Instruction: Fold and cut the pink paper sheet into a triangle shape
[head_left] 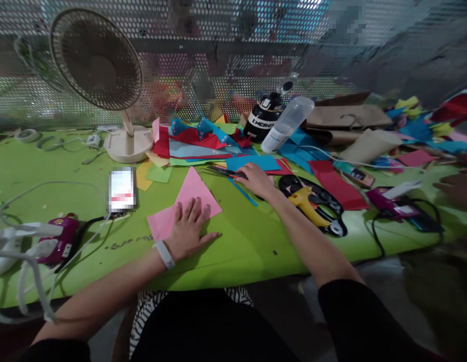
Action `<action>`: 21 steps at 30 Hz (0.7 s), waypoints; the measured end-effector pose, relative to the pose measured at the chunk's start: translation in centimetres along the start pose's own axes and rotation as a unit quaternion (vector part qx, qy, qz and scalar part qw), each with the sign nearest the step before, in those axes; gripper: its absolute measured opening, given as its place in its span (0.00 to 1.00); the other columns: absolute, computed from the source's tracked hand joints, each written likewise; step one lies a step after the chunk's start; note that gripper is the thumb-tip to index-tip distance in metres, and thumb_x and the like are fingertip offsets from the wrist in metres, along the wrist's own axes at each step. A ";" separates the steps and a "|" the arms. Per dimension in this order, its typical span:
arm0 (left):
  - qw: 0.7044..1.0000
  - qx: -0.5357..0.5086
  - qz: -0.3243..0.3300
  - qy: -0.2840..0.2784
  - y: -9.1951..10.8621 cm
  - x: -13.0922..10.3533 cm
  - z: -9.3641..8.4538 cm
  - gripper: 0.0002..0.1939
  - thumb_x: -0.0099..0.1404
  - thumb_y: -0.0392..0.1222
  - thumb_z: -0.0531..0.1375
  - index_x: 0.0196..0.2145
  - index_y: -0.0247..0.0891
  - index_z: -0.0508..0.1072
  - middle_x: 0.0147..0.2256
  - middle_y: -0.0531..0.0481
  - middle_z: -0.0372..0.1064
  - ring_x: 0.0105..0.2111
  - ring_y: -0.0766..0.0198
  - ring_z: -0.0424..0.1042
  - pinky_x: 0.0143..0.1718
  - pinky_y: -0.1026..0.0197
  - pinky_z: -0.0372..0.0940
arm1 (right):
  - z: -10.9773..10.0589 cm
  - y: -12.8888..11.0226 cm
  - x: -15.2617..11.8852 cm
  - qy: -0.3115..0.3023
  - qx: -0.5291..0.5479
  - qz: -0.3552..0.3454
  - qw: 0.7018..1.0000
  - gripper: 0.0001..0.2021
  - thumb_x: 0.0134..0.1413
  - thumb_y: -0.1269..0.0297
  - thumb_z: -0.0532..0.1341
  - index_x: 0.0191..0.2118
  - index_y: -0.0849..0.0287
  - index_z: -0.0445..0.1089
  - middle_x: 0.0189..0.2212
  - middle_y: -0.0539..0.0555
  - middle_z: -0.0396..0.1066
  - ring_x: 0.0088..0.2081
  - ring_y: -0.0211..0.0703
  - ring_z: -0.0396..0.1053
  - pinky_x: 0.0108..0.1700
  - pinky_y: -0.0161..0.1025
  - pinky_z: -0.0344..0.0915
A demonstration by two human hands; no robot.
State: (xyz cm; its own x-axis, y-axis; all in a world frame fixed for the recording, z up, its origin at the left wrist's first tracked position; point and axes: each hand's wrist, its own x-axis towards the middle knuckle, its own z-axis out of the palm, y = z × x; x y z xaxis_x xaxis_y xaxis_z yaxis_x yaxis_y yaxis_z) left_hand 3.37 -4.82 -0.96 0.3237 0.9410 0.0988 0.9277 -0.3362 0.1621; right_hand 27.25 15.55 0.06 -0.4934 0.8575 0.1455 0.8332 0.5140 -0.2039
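Observation:
My left hand (190, 226) lies flat with fingers spread on a folded pink paper (194, 187), pressing it to the green table. The paper has a pointed top and a flap reaching out to the lower left. Farther right, my right hand (254, 178) is closed around the handles of dark scissors (221, 172), whose blades point left. Just behind that hand lies a blue paper sheet (252, 162). A narrow blue paper strip (244, 192) rests in front of the scissors. To the right of the hand, a yellow glue gun (306, 203) lies on the table.
A fan (129, 143) stands at the back left, with a phone (121, 190) in front of it. Power strips (60, 239) and cables lie on both sides. Behind are a black bottle (260, 123), a clear bottle (293, 115) and coloured papers. Another person's hand (457, 188) shows at right.

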 end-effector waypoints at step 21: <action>0.997 0.012 0.072 -0.015 -2.3 -0.7 -1.2 0.42 0.66 0.71 0.41 0.69 0.45 0.47 0.70 0.46 0.42 0.70 0.50 0.40 0.68 0.41 0.33 | 0.7 -0.7 -6.4 0.052 0.105 -0.126 0.985 0.14 0.63 0.54 0.55 0.47 0.55 0.70 0.44 0.61 0.73 0.49 0.57 0.71 0.51 0.56 0.68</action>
State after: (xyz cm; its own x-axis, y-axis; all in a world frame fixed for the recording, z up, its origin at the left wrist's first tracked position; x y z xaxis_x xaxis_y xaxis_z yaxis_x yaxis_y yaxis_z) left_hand 0.75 -4.76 -0.26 0.4591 0.8839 0.0894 0.8751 -0.4673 0.1257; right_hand 29.61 9.70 -1.43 -0.6409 0.7003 0.3144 0.6110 0.7133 -0.3432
